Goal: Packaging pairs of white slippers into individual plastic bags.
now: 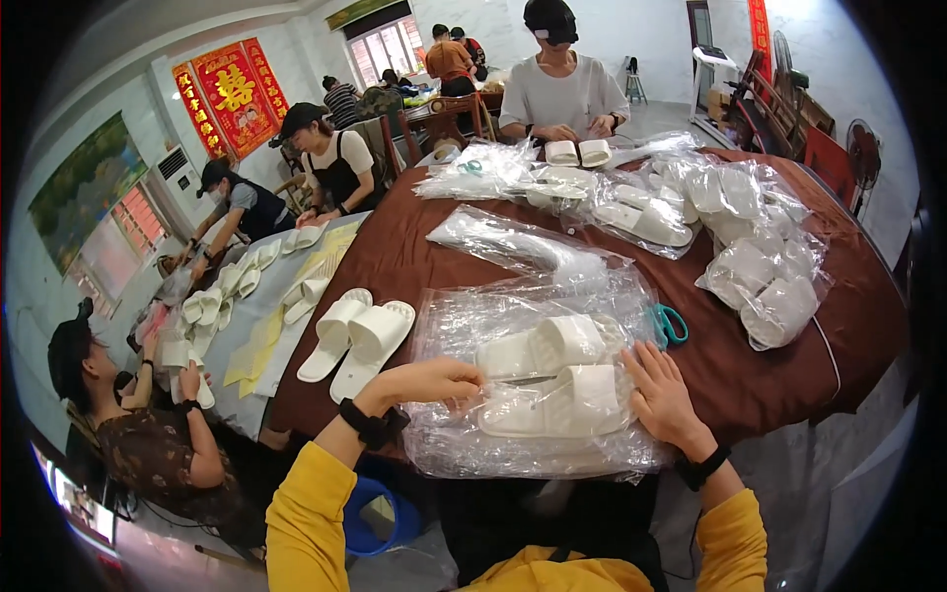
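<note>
A pair of white slippers (554, 403) lies inside a transparent plastic bag (449, 331) on the brown-covered table in front of me. My left hand (434, 383) is at the heel end of the pair, its fingers curled together on the bag's plastic; the fingertips are partly hidden. Flat beside the toe end rests my right hand (663, 393), fingers stretched out on the bag's edge. More plastic bags lie beneath and behind this one. Just beyond my right hand are teal-handled scissors (669, 324), their blades covered by plastic. Another pair of white slippers (361, 335) stands unbagged to the left.
Bagged slippers (760, 266) are heaped at the right of the brown tablecloth (395, 237). Across the table a person (562, 94) handles slippers. More people work at a slipper-covered table (252, 345) on the left. A blue bucket (380, 518) sits below the table's near edge.
</note>
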The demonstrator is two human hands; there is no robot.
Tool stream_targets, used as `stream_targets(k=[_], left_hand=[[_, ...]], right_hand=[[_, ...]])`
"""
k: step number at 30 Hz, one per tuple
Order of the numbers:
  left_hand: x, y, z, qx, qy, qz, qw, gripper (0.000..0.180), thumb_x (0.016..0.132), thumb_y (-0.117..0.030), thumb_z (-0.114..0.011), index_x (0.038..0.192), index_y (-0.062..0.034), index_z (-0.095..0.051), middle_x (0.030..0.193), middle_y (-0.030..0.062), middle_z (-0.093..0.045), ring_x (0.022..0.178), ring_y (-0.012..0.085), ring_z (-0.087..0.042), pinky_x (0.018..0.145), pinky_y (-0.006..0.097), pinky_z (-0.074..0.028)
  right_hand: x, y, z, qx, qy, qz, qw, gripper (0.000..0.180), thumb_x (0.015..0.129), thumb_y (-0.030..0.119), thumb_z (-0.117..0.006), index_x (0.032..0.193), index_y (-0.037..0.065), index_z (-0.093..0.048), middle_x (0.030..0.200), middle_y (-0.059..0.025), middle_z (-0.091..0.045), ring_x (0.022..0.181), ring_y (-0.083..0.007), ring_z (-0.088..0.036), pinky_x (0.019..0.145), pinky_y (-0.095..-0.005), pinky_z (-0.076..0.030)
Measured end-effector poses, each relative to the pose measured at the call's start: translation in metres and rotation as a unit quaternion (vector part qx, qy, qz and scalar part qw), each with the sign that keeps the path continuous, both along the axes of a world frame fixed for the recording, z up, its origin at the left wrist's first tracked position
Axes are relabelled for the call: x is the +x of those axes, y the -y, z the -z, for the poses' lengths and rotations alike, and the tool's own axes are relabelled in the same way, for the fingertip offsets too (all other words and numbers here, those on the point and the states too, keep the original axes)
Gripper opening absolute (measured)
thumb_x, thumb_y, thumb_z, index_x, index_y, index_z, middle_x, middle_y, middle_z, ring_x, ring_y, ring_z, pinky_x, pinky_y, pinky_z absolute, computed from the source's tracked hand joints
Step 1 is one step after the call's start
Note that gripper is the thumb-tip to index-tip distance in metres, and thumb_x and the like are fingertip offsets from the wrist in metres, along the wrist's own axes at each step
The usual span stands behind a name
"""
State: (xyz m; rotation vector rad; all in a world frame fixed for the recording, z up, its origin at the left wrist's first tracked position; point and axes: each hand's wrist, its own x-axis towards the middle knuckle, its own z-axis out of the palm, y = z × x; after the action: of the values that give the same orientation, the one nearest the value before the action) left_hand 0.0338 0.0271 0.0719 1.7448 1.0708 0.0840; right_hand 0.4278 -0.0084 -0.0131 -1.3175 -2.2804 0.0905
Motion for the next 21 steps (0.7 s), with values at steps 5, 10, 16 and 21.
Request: stream_targets(k=[5,10,16,21], left_hand=[[-0.006,0.021,0.001,-0.087,0.167,-0.072,0.979,0.038,0.096,-0.013,-0.059,0.133,-0.0077,-0.056,0.108,0.0094,-0.063,0.075,0.0101,-0.055,0.070,0.026,-0.048],[0.004,0.041,-0.008,-0.073,0.368,-0.081,0.924,0.065,0.095,-0.006,-0.057,0.153,-0.0147,-0.029,0.128,0.0136,-0.055,0.073,0.0125,-0.056,0.068,0.026,-0.048],[-0.002,0.006,0.018,0.018,0.079,0.014,0.997,0.030,0.094,-0.014,-0.063,0.123,-0.0080,-0.059,0.121,0.0110,-0.061,0.079,0.0142,-0.062,0.073,0.030,-0.051],[0.043,0.001,0.010,0.282,0.019,0.156,0.946,0.037,0.094,-0.027,-0.063,0.128,-0.0125,-0.061,0.137,0.0168,-0.053,0.131,0.0342,-0.045,0.109,0.046,-0.036]], right_hand=[[0.002,-0.001,-0.001,0.002,0.011,0.005,1.000,0.060,0.088,0.020,-0.047,0.146,0.008,-0.042,0.148,-0.0235,-0.040,0.141,-0.0381,-0.033,0.117,-0.0488,-0.022],[0.002,-0.002,0.001,0.005,0.021,0.004,1.000,0.061,0.087,0.020,-0.048,0.147,0.008,-0.041,0.149,-0.0232,-0.040,0.141,-0.0377,-0.033,0.117,-0.0487,-0.022],[-0.001,-0.001,0.000,-0.002,0.028,0.007,1.000,0.061,0.086,0.018,-0.047,0.146,0.007,-0.043,0.150,-0.0227,-0.039,0.141,-0.0372,-0.033,0.118,-0.0481,-0.022],[0.003,-0.001,0.002,-0.001,0.029,0.011,1.000,0.061,0.087,0.020,-0.046,0.147,0.008,-0.042,0.151,-0.0221,-0.038,0.142,-0.0366,-0.032,0.118,-0.0475,-0.022]])
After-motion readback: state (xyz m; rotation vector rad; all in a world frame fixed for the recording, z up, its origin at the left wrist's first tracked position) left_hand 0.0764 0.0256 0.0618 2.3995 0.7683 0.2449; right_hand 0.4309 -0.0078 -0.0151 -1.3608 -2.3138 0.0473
